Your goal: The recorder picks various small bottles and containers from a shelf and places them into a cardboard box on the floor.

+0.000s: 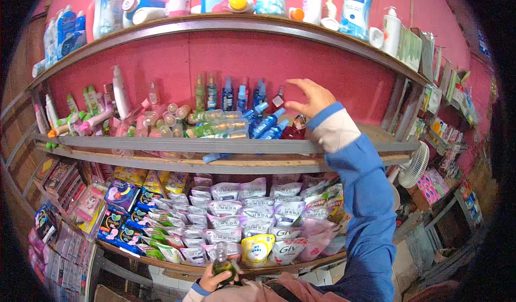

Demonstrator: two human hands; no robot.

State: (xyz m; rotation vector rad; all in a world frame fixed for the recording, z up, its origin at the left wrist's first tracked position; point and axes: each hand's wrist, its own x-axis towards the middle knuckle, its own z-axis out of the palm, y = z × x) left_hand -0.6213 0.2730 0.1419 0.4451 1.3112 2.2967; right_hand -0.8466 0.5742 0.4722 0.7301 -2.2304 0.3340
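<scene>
Low in front of my body, my left hand (213, 278) is closed around a small dark green bottle (224, 266) with a clear cap. My right hand (313, 99) is raised at the middle shelf (282, 145), its fingers spread and nothing seen in them. Just below and left of it are dark red bottles (293, 131), partly hidden by my wrist, and one small red bottle (278, 99) standing upright. Blue spray bottles (266, 124) lie tilted in a pile farther left. Behind them, more blue bottles (227, 94) stand against the pink wall (342, 68).
Large bottles (356, 7) line the upper shelf (242, 23). Below, Yumeda pouches (225, 208), a yellow pouch (257, 250) and dark pad packs (114, 223) fill a lower shelf. A grey rail (181, 142) edges the middle shelf. A white fan (415, 165) is at the right.
</scene>
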